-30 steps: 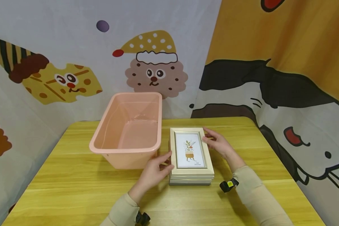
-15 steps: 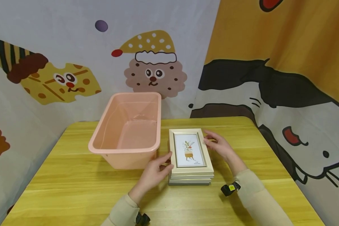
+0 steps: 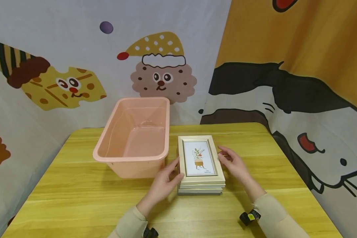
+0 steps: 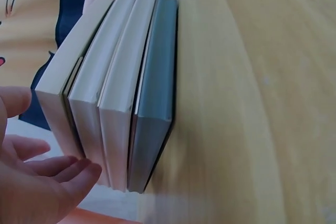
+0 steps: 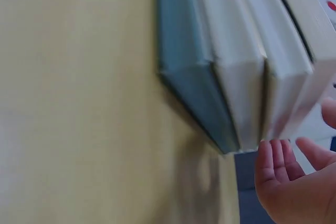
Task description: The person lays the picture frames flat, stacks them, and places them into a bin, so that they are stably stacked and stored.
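Note:
A stack of several picture frames [image 3: 202,180] lies flat on the table. The top frame [image 3: 181,148] is cream-gold and shows a print of a potted plant. Pale frames [image 4: 113,72] lie under it, and a blue-grey frame [image 4: 157,61] is at the bottom. My left hand [image 3: 162,185] is at the left side of the stack, its loosely bent fingertips at the frames' edges. On the right side, my right hand [image 3: 235,168] stands beside the stack with fingers relaxed; a small gap seems to part them from the frames. Neither hand grips anything.
A pink plastic tub [image 3: 131,159] stands on the table to the left of the stack, close to my left hand. The wooden table [image 3: 77,205] ends at a cartoon-printed cloth [image 3: 190,39] behind and at the sides.
My right hand has come off the top frame's far right edge and drawn back toward me along the stack's right side. My left hand has barely moved, and the stack stays in place.

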A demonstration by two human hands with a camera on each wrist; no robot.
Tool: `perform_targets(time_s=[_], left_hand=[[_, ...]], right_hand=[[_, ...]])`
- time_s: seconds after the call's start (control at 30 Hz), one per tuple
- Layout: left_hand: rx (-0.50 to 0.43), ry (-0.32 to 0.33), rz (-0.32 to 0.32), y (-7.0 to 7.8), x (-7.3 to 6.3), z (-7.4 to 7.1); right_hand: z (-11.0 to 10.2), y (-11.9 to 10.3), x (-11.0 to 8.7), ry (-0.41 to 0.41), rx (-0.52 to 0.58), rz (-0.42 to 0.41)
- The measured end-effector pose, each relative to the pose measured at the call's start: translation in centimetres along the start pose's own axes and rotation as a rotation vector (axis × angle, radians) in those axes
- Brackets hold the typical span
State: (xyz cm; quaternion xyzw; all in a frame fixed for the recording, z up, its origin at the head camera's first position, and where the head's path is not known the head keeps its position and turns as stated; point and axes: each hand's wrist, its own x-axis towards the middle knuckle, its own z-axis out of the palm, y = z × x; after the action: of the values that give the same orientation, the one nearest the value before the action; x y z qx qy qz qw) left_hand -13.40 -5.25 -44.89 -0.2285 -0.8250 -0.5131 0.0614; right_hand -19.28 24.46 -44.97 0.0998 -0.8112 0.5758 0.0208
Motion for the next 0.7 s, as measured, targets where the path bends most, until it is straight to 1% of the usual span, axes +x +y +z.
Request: perform_targets(time_s=[0.13,0.3,0.4,0.53,0.7], left_hand=[[0.011,0.0,-0.022,0.1,0.0,0.5],[0.037,-0.022,-0.048,0.1,0.0,1.3],[0.037,-0.039,-0.076,0.0,0.0,1.9],[0.002,-0.035,-0.113,-0.1,0.0,2.4],[-0.041,-0.021,-0.133,-0.2,0.1,2.8]], right_hand=[[0.6,0.3,-1.3,-0.019,-0.027,-0.017],[1.4,0.3,-2.6,-0.038,-0.023,0.008],[1.8,0.2,-3.2,-0.046,-0.025,0.016],[2.1,0.1,-3.8,-0.055,-0.014,0.017],[2.5,0.0,-4.3,-0.078,0.004,0.015]])
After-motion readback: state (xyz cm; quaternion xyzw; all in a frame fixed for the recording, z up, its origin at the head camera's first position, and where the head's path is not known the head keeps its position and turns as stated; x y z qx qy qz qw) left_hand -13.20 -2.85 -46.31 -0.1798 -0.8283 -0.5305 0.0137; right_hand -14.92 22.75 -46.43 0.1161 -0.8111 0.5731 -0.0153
